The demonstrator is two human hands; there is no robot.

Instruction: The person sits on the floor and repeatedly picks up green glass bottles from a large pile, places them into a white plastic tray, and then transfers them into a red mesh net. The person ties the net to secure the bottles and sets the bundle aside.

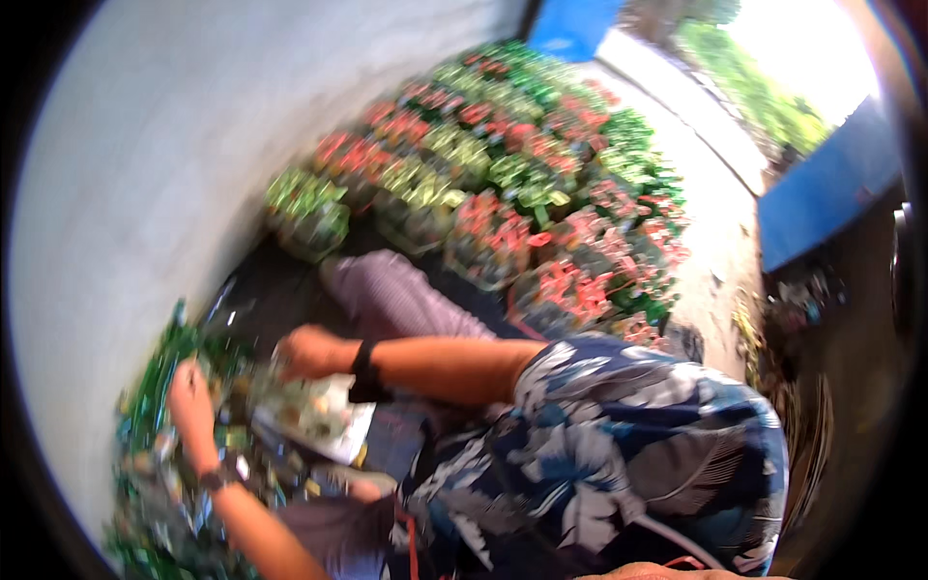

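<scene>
My left hand (192,399), with a dark band at the wrist, is raised over a blurred pile of green and clear shiny pieces (152,442) beside the wall. Its fingers look curled, but blur hides whether anything is between them. My right hand (312,353), with a black band at its wrist, is bent just above a pale, translucent bundle (301,409). Whether it grips that bundle is unclear. Under the bundle lies a flat white sheet or tray (355,420). My legs are spread around these things, one knee (399,290) in pinkish trousers.
Rows of plump clear bags with red, green and yellow-green tops (471,225) stand beyond my knee. A white wall (130,181) closes the left side. Blue door panels (826,188) flank a bright doorway, and loose litter (805,301) lies near the right one.
</scene>
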